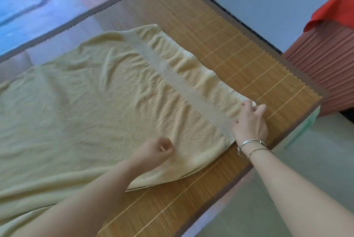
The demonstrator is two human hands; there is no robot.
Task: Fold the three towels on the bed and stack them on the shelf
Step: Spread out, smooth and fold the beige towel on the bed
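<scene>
Both forearms reach in: left hand [156,153] pinches the towel [95,102] edge, right hand [249,119] grips its corner (bamboo mat [239,60] beneath). I'd match corners before creasing.

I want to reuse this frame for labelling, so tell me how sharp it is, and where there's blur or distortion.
Head view: soft motion blur overall, the left hand smeared most; right hand and bracelet clearer; towel weave still readable; mat edges bow from the wide lens; light even, no glare.
</scene>
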